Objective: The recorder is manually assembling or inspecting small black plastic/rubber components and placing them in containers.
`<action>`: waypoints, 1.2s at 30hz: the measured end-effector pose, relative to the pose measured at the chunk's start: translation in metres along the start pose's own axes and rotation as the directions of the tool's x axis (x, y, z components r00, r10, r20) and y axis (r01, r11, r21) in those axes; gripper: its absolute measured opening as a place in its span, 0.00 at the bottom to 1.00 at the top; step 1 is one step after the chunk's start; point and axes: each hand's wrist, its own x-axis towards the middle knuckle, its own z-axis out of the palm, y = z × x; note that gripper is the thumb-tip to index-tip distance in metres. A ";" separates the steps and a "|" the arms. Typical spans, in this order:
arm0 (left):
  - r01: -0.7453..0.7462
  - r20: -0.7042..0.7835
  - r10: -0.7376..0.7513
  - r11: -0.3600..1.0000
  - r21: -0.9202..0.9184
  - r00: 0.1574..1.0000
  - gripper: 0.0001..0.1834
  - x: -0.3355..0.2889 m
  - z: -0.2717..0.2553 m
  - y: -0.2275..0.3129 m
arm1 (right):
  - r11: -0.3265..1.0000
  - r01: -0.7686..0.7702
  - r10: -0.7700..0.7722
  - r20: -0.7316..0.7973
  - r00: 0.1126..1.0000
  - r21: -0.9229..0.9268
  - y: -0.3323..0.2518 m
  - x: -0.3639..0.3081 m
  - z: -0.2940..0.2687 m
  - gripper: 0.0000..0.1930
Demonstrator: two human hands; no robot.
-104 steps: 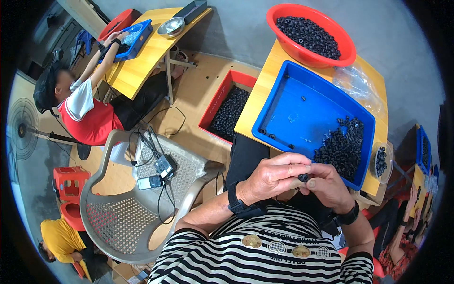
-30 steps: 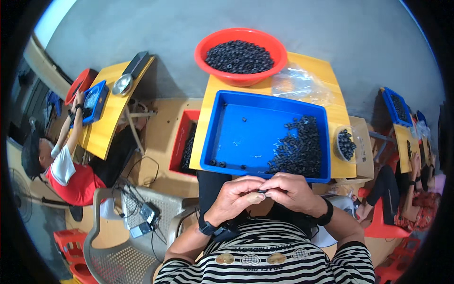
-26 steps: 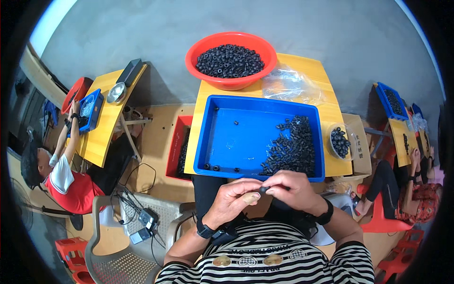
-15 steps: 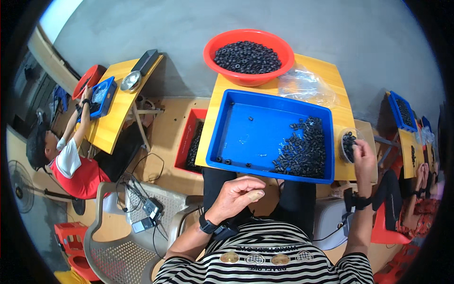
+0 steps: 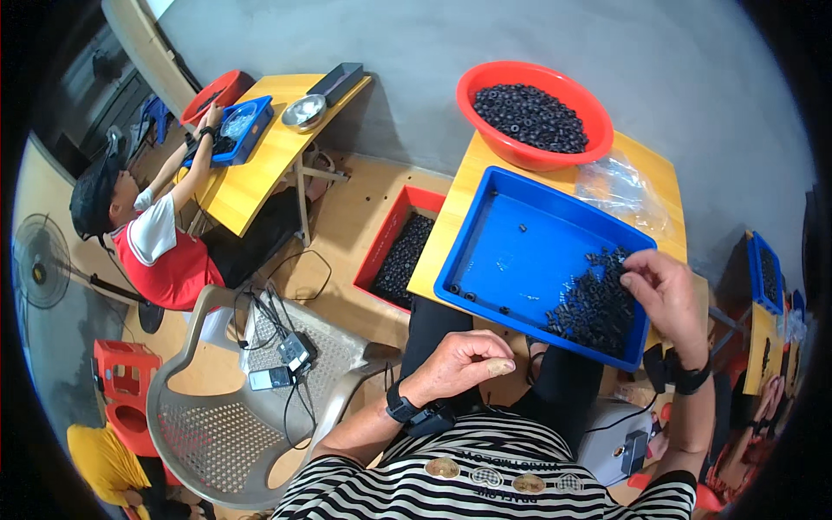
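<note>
A worker in a black-and-white striped shirt [image 5: 485, 472] sits before a blue tray [image 5: 529, 264] on a yellow table [image 5: 459, 204], where small black parts [image 5: 598, 308] lie heaped at the tray's right end. The right hand [image 5: 631, 276] reaches over the tray's right side, thumb and fingers bent toward each other at the heap's edge; whether they pinch a piece cannot be made out. The left hand [image 5: 500, 354] hangs just in front of the tray, fingers curled and thumb drawn close to them, a pale patch on the thumb; whether anything sits inside is hidden. A few loose parts lie apart from the heap, one of them toward the tray's far side. Behind the tray stands a red basin [image 5: 533, 159] full of black rings [image 5: 529, 117], a clear plastic bag [image 5: 622, 189] beside it. On the floor to the left, a red crate [image 5: 379, 247] holds more black pieces. Farther left, near a gray plastic chair [image 5: 217, 442] bearing a phone [image 5: 270, 378] and cables, a co-worker in a red-and-white top [image 5: 173, 269] works at another blue tray [image 5: 260, 115]
</note>
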 end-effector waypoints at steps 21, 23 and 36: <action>0.217 0.059 -0.210 0.967 -0.136 0.976 0.09 -0.010 -0.047 -0.066 | 0.955 0.103 -0.059 0.161 0.985 -0.277 0.044 0.246 0.080 0.17; 0.213 0.045 -0.208 0.967 -0.143 0.977 0.09 -0.010 -0.048 -0.070 | 0.955 0.143 -0.088 0.210 0.974 -0.262 0.060 0.257 0.096 0.26; 0.221 0.047 -0.216 0.949 -0.226 0.975 0.08 -0.008 -0.055 -0.078 | 0.937 0.205 -0.100 0.344 0.934 -0.283 0.074 0.285 0.136 0.35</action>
